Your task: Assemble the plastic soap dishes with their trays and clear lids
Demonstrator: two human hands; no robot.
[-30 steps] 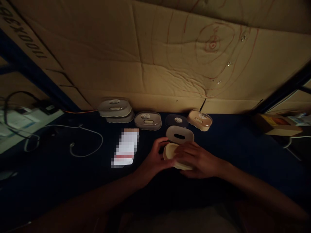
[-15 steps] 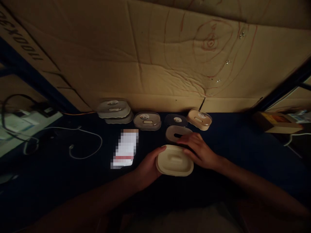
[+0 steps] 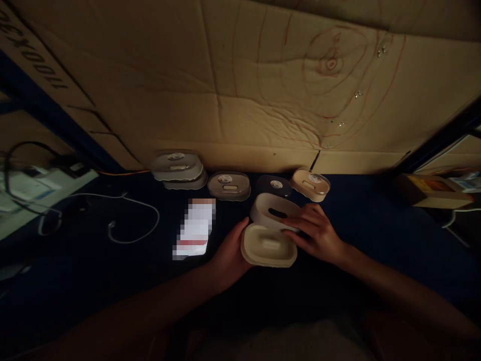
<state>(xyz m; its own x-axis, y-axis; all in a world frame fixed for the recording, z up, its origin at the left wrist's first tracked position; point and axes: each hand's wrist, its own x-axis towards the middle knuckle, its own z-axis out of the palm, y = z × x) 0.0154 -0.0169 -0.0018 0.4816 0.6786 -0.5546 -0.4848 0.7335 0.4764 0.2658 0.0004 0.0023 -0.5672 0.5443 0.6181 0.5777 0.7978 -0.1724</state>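
Grip of L hand closed round side of cream oval plastic-looking dish, hollow up, prob. for steadiness; grip of R hand pinched at rim of pale-grey oval slotted shell just beyond, prob. for tilt control, over dark-blue surface.

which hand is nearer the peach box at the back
Right. The right hand is in front of the peach box; the left hand is farther left, holding the cream dish.
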